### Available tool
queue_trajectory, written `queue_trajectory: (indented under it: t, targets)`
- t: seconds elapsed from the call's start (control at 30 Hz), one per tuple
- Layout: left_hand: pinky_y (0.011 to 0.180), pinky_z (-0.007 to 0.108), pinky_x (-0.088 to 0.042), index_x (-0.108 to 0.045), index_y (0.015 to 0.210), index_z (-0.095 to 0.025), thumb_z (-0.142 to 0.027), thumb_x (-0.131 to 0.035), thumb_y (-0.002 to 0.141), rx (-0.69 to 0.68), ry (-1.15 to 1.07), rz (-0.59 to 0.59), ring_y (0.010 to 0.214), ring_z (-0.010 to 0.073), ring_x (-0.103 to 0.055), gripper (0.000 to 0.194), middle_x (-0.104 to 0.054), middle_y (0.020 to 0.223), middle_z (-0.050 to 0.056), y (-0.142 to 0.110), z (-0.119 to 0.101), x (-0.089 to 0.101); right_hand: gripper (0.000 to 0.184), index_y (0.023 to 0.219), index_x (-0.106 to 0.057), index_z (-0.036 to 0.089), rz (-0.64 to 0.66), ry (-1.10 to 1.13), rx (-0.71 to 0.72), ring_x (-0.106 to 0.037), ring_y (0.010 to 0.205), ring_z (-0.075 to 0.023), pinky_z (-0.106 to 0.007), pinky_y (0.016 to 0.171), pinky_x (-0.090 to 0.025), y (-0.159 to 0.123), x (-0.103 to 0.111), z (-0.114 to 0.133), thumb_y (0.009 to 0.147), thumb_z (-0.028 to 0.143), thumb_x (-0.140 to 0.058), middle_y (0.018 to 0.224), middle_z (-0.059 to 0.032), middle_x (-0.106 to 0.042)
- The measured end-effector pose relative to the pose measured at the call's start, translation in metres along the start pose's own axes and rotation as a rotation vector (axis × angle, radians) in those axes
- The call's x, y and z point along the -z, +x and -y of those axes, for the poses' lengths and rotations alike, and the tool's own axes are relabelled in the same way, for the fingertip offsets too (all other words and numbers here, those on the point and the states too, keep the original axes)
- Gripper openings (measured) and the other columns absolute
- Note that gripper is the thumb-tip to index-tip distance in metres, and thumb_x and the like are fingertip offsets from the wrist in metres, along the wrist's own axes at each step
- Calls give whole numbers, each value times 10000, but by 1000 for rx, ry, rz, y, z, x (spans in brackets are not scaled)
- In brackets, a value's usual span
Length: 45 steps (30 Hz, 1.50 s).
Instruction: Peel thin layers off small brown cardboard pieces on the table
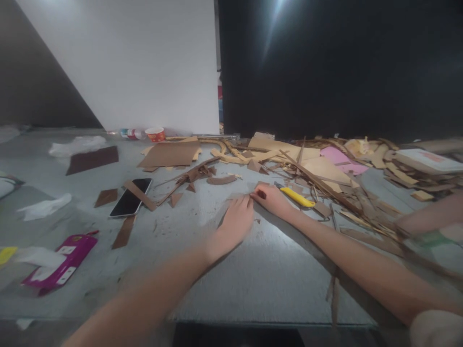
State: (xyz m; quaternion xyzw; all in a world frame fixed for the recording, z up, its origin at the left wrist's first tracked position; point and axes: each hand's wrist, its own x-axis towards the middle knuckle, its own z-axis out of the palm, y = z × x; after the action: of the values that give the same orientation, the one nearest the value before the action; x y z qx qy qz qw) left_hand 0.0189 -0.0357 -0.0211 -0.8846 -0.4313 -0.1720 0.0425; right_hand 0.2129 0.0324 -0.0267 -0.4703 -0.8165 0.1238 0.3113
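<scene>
A white panel [144,62] and a black panel [340,67] stand behind your grey worktop [253,284]. Take the yellow cutter [298,197] as the landmark; it lies flat on the worktop, just beyond your right wrist.

Your left hand [238,214] is to the left of the cutter, palm down, fingers extended and close together. Whether it presses on a piece beneath, you cannot tell from this view. Your right hand [271,199] lies between the left hand and the cutter, fingers curled, thumb and finger drawn to a narrow pinch beside the left fingertips. Any piece in that pinch is too small to make out.

Note the alignment: the cutter's long axis runs obliquely, grey tip to the far left, yellow end to the near right. The right hand is the nearer one; from it, the cutter lies outward and slightly away from you.

Brown scraps [321,180] lie beyond and to the right of the cutter. A curved strip [221,180] lies to its left. The phone [128,200] is farther left, well apart.
</scene>
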Motion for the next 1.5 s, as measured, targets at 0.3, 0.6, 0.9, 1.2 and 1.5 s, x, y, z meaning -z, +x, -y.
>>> queue_trajectory:
  t: [0.3, 0.6, 0.9, 1.2, 1.5]
  targets:
    - [1105, 483, -528, -613, 1389, -79, -32, -497, 980, 48, -13, 129, 1322, 341, -608, 428, -664, 1388, 205, 5, -3, 14, 69, 990, -741, 207, -36, -69, -48, -658, 793, -195, -342, 811, -416, -6, -2, -3, 1000, 275, -743, 872, -24, -749]
    - [1075, 488, -513, -613, 1414, -91, -55, -513, 993, 104, -12, 142, 1293, 347, -596, 434, -661, 1370, 192, 4, -6, 20, 143, 1097, -842, 252, -50, -133, -44, -697, 841, -220, -394, 860, -433, -13, 1, -2, 996, 251, -741, 953, -52, -773]
    - [1068, 494, -522, -640, 1382, -101, -119, -564, 1009, 100, 13, 148, 1259, 352, -606, 381, -681, 1346, 182, 7, -1, 12, 167, 1068, -856, 231, -70, 10, -27, -654, 742, -198, -356, 755, -461, -12, 0, -10, 966, 271, -731, 860, -45, -754]
    - [1069, 500, -507, -649, 1356, -96, -141, -555, 1028, 113, -1, 169, 1275, 360, -592, 343, -658, 1365, 188, 7, -2, 14, 180, 1060, -842, 238, -41, 152, -18, -628, 754, -195, -330, 736, -465, -11, 2, -11, 958, 304, -710, 842, -30, -713]
    - [1084, 488, -511, -584, 1438, -86, -109, -557, 1015, 123, 24, 147, 1293, 352, -599, 424, -634, 1396, 200, 4, -6, 19, 183, 1075, -818, 218, 4, 102, -78, -656, 770, -200, -334, 753, -470, -10, 1, -12, 939, 282, -713, 877, -38, -758]
